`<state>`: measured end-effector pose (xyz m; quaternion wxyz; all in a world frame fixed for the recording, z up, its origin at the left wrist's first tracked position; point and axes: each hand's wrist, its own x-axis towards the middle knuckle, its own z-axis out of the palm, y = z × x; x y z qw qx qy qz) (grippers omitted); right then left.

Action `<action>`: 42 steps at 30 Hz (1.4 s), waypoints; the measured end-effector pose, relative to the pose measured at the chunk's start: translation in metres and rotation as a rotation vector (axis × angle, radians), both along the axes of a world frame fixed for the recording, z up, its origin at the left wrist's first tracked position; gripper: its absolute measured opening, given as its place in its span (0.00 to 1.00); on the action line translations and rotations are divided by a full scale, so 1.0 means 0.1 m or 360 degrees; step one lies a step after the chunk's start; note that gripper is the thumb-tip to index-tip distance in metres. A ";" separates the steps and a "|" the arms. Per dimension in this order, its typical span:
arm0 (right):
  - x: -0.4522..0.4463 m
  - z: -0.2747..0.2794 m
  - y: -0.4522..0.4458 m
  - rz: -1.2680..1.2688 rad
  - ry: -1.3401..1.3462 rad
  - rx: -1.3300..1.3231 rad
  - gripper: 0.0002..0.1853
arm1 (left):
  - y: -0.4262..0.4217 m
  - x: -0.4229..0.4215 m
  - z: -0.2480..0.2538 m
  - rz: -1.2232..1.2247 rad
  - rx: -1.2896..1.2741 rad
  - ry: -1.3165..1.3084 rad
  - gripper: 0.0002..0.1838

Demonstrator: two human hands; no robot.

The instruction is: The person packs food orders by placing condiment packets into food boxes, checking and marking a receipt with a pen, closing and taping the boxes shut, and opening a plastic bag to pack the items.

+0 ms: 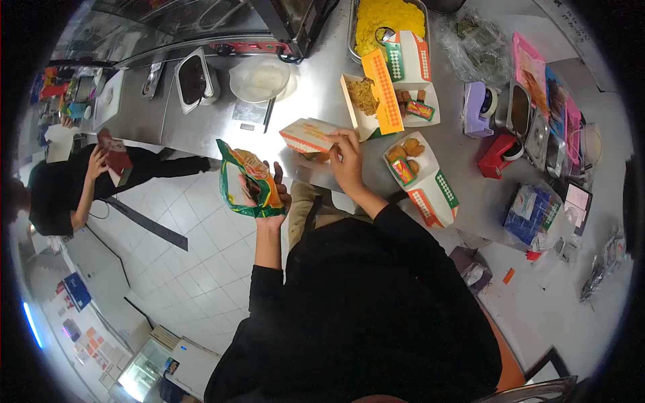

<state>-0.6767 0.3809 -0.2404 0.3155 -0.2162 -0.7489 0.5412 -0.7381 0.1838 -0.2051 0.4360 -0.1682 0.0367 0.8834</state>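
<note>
My left hand [277,201] grips a torn-open green and orange plastic packet [245,176], holding it off the table's front edge. What lies inside the packet is hard to make out. Fingers of my right hand [347,158] are closed on the lid of a small printed cardboard food box [309,136], whose inside is mostly hidden. To the right of that hand, an open food box [440,191] holds fried nuggets and a small green and red sachet. Behind are an orange-lidded box with noodles [365,99] and another box with brown pieces and a sachet [420,109].
A metal tray of yellow food [390,20] stands at the back. A plastic tub [261,78] sits on a scale [252,117], near a metal pan [196,80]. Tape dispensers [497,156] stand at right. A co-worker [60,181] at far left holds a reddish carton.
</note>
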 end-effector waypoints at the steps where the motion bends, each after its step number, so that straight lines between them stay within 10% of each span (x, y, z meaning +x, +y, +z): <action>1: 0.01 0.03 -0.02 0.0036 -0.0018 0.0003 0.18 | -0.01 -0.06 0.01 -0.0019 0.0030 0.0003 0.33; 16: -0.18 0.21 -0.02 0.0127 -0.0115 0.0233 0.27 | -0.03 -0.46 0.05 -0.0006 0.0133 -0.0020 0.34; 19: 0.02 -0.36 0.05 -0.0243 -0.0215 -0.0079 0.35 | -0.05 -0.44 0.09 0.0024 0.0169 -0.0011 0.34; 22: 0.25 0.27 0.32 0.0247 -0.0338 -0.1842 0.41 | -0.09 -0.38 0.06 0.0043 0.0184 -0.0010 0.34; 42: 0.29 0.24 0.48 0.0212 -0.0354 -0.2127 0.47 | -0.04 0.10 0.10 0.0184 0.0353 0.0072 0.33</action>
